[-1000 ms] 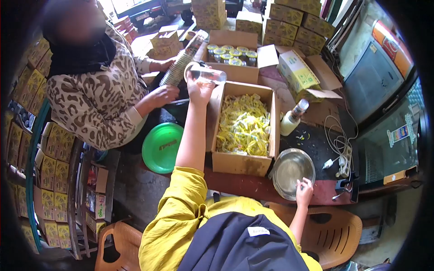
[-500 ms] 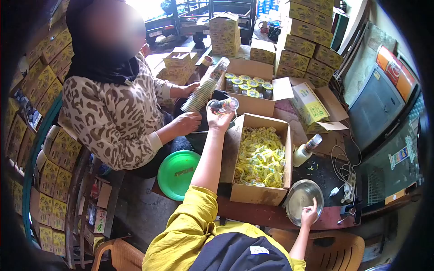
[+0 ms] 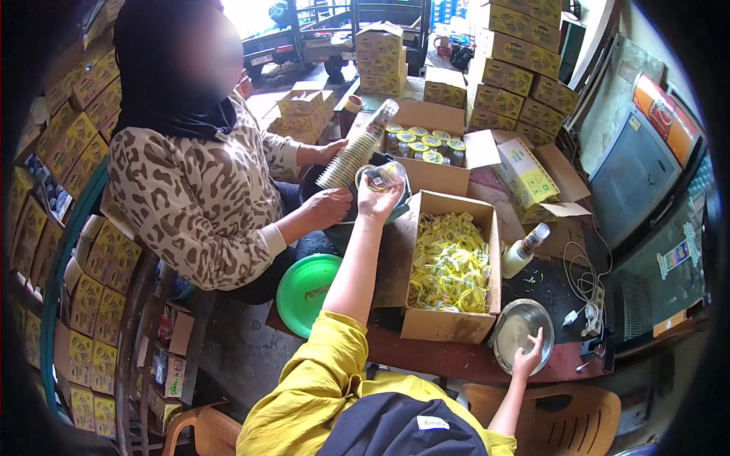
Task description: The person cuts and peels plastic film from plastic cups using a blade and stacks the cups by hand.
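My left hand (image 3: 378,201) is raised at arm's length, its fingers closed around a clear plastic cup (image 3: 392,175) with printing on it. Just behind the cup, a co-worker's hands steady a long slanted stack of cups (image 3: 356,156) over a dark bucket (image 3: 403,204). My right hand (image 3: 530,354) is over the shallow metal bowl (image 3: 511,328) at the table's front edge, fingers apart and holding nothing I can see. Between my hands stands an open carton (image 3: 449,325) full of small yellow-and-clear packets (image 3: 450,262).
A green basin (image 3: 304,292) is left of my forearm. Lidded jars (image 3: 433,144) fill a box behind the carton. A white bottle (image 3: 517,261) with cups on top and a coiled cable (image 3: 582,273) lie to the right. Printed cartons (image 3: 509,74) are piled around.
The cup in my left hand has tilted and now overlaps the bucket more. My right hand's fingers have spread over the bowl. The whole view has shifted slightly.
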